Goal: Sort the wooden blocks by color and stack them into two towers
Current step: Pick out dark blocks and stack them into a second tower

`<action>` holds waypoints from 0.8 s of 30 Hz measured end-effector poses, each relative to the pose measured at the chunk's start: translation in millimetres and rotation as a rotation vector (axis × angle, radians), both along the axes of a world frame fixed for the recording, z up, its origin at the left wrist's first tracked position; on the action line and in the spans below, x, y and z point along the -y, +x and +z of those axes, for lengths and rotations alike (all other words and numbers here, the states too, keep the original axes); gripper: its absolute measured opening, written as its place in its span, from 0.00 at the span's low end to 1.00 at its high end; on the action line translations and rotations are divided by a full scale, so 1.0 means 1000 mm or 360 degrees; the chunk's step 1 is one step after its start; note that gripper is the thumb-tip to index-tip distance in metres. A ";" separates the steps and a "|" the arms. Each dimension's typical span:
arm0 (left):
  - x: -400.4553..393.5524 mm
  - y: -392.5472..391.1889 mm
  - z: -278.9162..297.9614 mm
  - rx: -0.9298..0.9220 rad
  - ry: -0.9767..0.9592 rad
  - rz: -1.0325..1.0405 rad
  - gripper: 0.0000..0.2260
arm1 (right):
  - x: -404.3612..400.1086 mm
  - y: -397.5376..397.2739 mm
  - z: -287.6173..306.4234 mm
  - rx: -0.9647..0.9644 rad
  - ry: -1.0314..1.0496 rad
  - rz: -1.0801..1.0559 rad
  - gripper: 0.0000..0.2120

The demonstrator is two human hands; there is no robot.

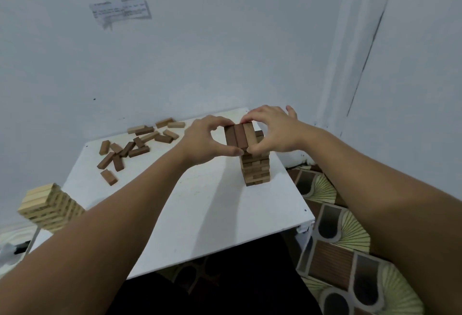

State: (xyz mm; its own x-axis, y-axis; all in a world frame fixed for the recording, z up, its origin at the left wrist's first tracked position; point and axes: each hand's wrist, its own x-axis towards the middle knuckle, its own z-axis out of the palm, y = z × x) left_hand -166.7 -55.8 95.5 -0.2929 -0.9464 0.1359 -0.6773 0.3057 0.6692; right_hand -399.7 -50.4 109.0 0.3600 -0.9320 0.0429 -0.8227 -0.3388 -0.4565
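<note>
Both hands pinching three dark blocks (239,137) atop dark tower (256,168), left hand (207,139) and right hand (272,131) gripping opposite ends, long axes running toward wall, light tower (47,206) standing at table (200,209) left edge, roughly eighteen loose blocks (135,146) lying scattered far-left

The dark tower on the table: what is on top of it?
Three dark blocks lie side by side atop the dark tower, pinched by the left hand and right hand. Fingers cover their ends.
</note>
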 end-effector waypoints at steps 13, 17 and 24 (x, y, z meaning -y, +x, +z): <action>0.023 -0.026 -0.010 -0.0042 0.0209 -0.0048 0.28 | 0.022 -0.032 -0.007 0.0020 0.0244 -0.0019 0.32; 0.026 -0.028 -0.013 -0.0052 0.0247 -0.0056 0.25 | 0.021 -0.034 -0.005 0.0049 0.0287 -0.0016 0.31; 0.025 -0.027 -0.016 -0.0094 0.0291 -0.0055 0.24 | 0.029 -0.034 -0.011 0.0095 0.0366 0.0026 0.31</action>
State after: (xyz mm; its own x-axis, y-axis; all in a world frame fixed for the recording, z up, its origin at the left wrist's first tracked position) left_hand -194.1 -81.2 79.3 -0.3224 -0.9464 -0.0193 -0.6263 0.1980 0.7540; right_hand -433.6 -79.7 98.2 0.3782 -0.9138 -0.1484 -0.7872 -0.2331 -0.5709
